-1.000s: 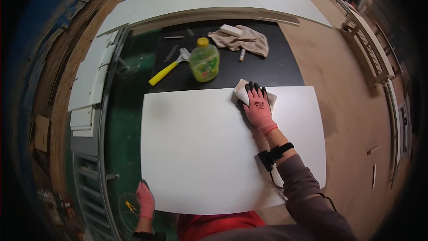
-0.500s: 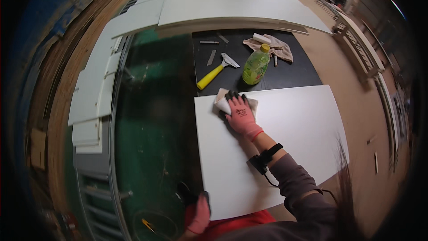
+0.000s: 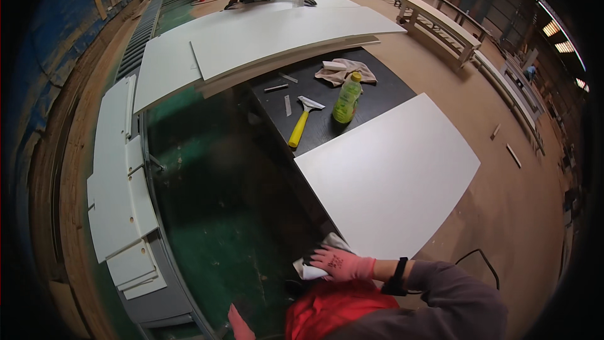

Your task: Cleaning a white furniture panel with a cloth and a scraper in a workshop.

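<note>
A large white panel (image 3: 393, 167) lies on a black-topped table (image 3: 384, 79). My right hand (image 3: 341, 263), in a pink glove with dark fingertips, presses a whitish cloth (image 3: 338, 241) at the panel's near left corner. Part of the cloth hangs out past the edge by my red garment. At the bottom edge my left hand (image 3: 239, 323), also in a pink glove, shows only in part, away from the panel; its fingers cannot be made out. Beyond the panel stand a bottle of green liquid (image 3: 347, 99) with a yellow cap and a yellow-handled scraper (image 3: 301, 126).
A crumpled beige cloth (image 3: 362, 70) and several thin blades lie on the black top. White boards (image 3: 270, 34) are stacked across the far side, where another person's gloved hands (image 3: 308, 1) rest. More white panels (image 3: 116, 195) line the left, beside a green floor (image 3: 195, 239).
My right hand has drawn the cloth from the panel's far left corner back to its near left corner. The left hand has dropped lower and leftward, and the view has turned.
</note>
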Demonstrator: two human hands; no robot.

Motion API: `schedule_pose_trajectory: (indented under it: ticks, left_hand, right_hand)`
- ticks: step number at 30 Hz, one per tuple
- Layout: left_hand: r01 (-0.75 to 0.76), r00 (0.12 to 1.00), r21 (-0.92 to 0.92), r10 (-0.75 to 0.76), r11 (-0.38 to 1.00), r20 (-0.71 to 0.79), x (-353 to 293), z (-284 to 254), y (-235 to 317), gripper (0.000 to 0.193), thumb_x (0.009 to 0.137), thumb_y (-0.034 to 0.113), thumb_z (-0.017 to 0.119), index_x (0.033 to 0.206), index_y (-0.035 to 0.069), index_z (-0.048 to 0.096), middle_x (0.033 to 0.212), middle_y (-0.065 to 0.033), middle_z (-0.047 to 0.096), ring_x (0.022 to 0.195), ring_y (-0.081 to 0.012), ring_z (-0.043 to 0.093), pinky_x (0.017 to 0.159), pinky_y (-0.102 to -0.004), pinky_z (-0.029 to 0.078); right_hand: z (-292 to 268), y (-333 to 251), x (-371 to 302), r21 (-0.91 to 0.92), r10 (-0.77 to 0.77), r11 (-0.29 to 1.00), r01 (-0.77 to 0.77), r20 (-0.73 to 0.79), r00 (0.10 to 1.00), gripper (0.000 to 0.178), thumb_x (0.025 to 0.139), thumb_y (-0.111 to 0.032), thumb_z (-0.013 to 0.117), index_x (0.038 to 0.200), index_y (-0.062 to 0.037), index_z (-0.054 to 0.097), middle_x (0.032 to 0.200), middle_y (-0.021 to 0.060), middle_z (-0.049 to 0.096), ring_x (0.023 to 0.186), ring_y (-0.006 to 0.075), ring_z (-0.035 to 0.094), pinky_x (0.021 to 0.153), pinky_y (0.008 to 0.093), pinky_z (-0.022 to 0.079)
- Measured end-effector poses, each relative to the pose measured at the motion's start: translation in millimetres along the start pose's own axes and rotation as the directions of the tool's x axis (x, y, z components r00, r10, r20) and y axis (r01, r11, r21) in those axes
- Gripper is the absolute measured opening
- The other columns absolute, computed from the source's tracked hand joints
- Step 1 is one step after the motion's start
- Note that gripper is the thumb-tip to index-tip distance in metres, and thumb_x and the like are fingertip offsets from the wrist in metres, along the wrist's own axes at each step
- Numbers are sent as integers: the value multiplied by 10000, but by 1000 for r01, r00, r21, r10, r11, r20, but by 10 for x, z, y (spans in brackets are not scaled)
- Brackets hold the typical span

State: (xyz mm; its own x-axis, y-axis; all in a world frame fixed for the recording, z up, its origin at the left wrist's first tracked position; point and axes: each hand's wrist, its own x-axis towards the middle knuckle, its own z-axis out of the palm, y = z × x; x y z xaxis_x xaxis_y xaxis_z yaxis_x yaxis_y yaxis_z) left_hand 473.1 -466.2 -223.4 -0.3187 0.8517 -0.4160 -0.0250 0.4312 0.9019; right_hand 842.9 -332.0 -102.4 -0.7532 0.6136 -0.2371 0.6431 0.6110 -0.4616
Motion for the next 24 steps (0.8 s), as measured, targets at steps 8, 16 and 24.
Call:
schedule_pose_trajectory:
  ticks: [8, 16, 24]
  left_hand:
    - [-16, 916, 185, -60, 983, 396, 485, 925, 1364, 365, 950, 219, 387, 1116, -58, 558, 1051, -167, 627, 961, -244, 610, 848, -321, 467]
    - [-98, 897, 377, -83, 921, 434, 1259, 1298, 1599, 352, 935, 208, 424, 1146, -42, 556, 1099, -203, 606, 1028, -279, 586, 897, -333, 444]
    - [-789, 612, 521, 340, 326, 714, 1932, 1983, 2232, 345, 918, 204, 465, 1158, -25, 559, 1127, -208, 593, 1057, -284, 569, 927, -332, 421]
  right_hand:
    - [-155, 79, -51, 957, 531, -269, -110, 243, 812, 438, 927, -401, 505, 1146, -31, 587, 1023, 36, 634, 955, 132, 586, 871, 284, 461]
    - [-2299, 1385, -249, 755, 773, 585, 297, -630, 78, 303, 902, -231, 564, 1082, 13, 565, 916, 43, 569, 879, 93, 485, 742, 233, 429]
    - [-3114, 2530, 495, 78, 244, 828, -555, -942, 231, 438, 625, -183, 733, 1042, -101, 630, 1175, 146, 530, 1154, 386, 436, 1005, 479, 308]
